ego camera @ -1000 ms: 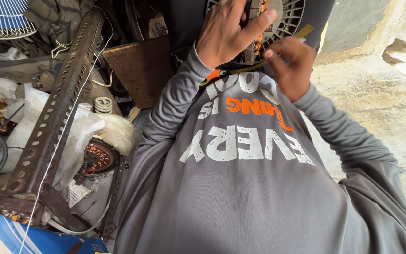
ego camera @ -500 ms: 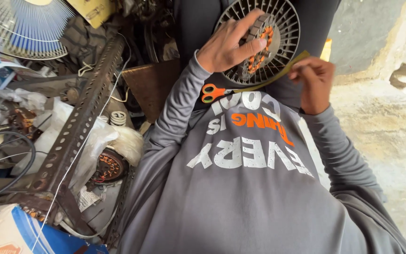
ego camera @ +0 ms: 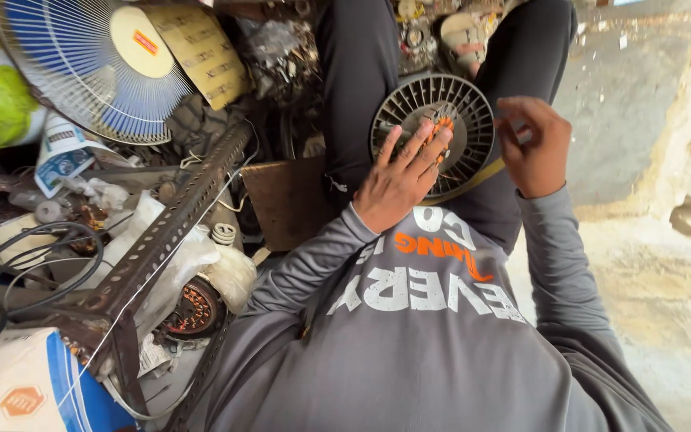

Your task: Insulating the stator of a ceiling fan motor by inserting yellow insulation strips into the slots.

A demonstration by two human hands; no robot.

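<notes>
Both hands have dropped lower: left hand presses flat, fingers spread, on the round fan motor, right hand half-curled, empty, just beside its rim.

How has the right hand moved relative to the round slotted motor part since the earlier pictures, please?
Yes. The right hand has drawn off the round slotted motor part to its right edge; the left hand stays on it.

Soft even daylight, mild wide-angle edge distortion, slight motion blur.

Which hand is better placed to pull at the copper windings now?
Left, probably. The left hand already rests on the round finned motor part, fingertips at the copper windings. The right hand hovers beside its rim.
</notes>
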